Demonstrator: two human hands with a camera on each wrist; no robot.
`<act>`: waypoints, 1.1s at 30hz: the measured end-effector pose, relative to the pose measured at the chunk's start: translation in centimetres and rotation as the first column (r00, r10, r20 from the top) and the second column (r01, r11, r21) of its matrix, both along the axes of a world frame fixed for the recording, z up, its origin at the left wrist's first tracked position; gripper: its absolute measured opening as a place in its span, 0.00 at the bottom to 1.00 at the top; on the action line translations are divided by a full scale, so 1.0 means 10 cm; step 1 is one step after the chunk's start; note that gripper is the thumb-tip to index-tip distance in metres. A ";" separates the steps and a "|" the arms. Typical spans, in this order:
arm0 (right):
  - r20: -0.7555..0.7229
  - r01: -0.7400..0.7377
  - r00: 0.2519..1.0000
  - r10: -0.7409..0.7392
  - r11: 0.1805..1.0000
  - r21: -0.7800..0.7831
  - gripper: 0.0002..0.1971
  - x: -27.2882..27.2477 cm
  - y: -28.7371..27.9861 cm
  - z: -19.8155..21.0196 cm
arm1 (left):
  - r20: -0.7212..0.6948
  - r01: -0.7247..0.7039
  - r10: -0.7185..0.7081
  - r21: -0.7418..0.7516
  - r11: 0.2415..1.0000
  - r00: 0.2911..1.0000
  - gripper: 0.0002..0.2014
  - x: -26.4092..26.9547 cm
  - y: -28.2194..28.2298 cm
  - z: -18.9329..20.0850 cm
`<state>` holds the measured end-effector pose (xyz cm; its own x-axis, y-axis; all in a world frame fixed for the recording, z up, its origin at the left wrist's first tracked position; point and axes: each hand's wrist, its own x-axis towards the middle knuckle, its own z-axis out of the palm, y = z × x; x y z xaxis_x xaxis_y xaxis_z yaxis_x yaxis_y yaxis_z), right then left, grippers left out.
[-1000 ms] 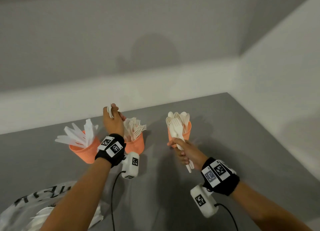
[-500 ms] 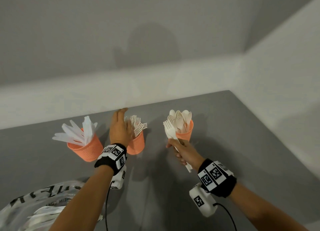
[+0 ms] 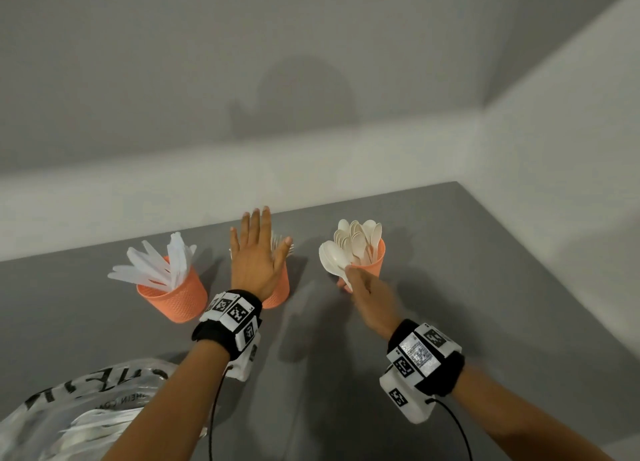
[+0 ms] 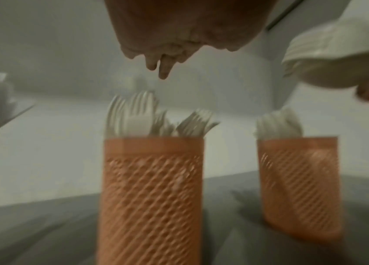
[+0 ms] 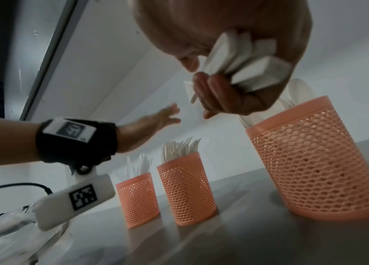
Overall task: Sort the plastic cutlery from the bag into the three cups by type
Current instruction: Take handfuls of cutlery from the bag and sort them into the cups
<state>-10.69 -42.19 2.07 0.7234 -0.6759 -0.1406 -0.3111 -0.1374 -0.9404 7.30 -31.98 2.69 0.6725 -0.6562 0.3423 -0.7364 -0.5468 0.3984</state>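
Bag (image 3: 69, 422): at 7 o'clock, nearest, crumpled on table (image 3: 346, 408), white cutlery inside, so sorting probably unfinished.
Right hand (image 3: 367, 291): at 1 o'clock, curled round bunch of spoons (image 3: 334, 258), handles gripped in fist, bowls up beside spoon cup (image 3: 374, 265), likely set for dropping in.
Left hand (image 3: 254, 259): at 12 o'clock, fingers straight and spread, holding nothing, hovering flat above fork cup (image 5: 186, 194).
Forks (image 4: 147, 116): standing tines up, just under those fingers.
Knife cup (image 3: 176, 298): at 11 o'clock, knives (image 3: 156, 268) fanned leftward.
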 end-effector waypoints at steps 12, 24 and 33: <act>0.231 0.014 0.973 0.009 0.995 -0.099 0.06 0.11 0.19 -0.06 | -0.706 -0.183 -0.211 -0.438 0.880 0.676 0.04 -0.92 -0.19 0.10; 0.202 -0.191 0.972 0.119 0.901 0.388 0.18 0.02 0.21 -0.04 | -0.803 -0.407 -0.222 -0.493 0.769 0.553 0.12 -0.89 -0.06 0.07; 0.349 -0.357 0.927 0.137 0.607 0.710 0.18 -0.09 0.13 0.03 | -0.793 -0.477 -0.295 -0.570 0.669 0.534 0.11 -0.70 0.01 0.26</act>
<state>-11.61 -40.89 2.42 0.9280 -0.2009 -0.3138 -0.1320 0.6103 -0.7811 0.29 -31.87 5.31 0.9110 -0.4037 -0.0849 0.1461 0.1234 0.9815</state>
